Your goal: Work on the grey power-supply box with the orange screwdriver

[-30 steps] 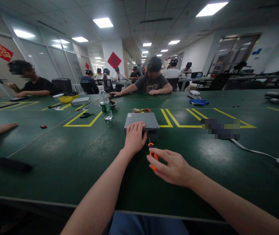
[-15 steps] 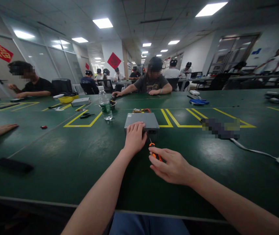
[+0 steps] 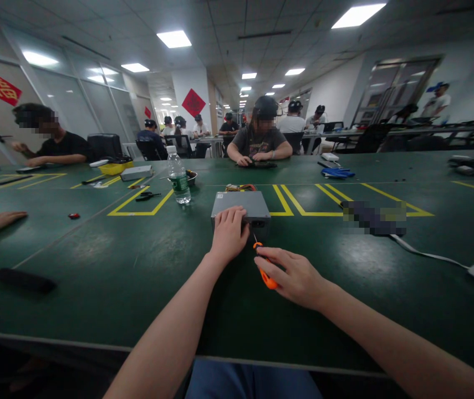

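A grey metal computer power supply (image 3: 247, 204) sits on the green table, with colored wires (image 3: 240, 188) at its far side. My left hand (image 3: 229, 234) grips its near left part, fingers over the top and thumb at the front face, beside the black power socket (image 3: 258, 224). In my right hand (image 3: 292, 274) is a screwdriver with an orange and black handle (image 3: 268, 279), held between thumb and fingers. Its thin shaft points up toward the lower front of the power supply. Whether the tip touches it I cannot tell.
A water bottle (image 3: 179, 180) stands left of the power supply, with a bowl (image 3: 190, 177) behind it. A dark block (image 3: 24, 280) lies at the left. To the right is a blurred dark object (image 3: 372, 218) with a white cable. A person (image 3: 261, 136) sits opposite.
My right hand has shifted its fingers on the screwdriver, so more of the orange handle shows. The person opposite has drawn an arm back from the bowl. My left hand stays put.
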Tool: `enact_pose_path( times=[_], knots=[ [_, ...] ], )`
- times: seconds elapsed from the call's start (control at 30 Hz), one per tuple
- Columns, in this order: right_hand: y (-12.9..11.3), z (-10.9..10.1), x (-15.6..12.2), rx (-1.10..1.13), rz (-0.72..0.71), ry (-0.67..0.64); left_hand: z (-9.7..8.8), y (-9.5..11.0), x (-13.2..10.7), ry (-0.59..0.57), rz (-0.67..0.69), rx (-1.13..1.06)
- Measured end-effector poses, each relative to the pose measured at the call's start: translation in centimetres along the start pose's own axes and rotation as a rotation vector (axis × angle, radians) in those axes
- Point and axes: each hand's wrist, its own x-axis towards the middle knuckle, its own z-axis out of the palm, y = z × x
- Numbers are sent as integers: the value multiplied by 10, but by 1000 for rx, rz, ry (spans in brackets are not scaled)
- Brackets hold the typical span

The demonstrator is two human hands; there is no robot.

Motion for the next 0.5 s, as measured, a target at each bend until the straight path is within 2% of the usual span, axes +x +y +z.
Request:
enact_pose_path(
  times=[0.23, 0.5],
  knots=[
    [5, 2, 2, -116, 57, 125, 0, 0, 0, 6, -1, -4],
    [5, 2, 2, -211, 87, 83, 0, 0, 0, -6, -5, -5]
  ],
)
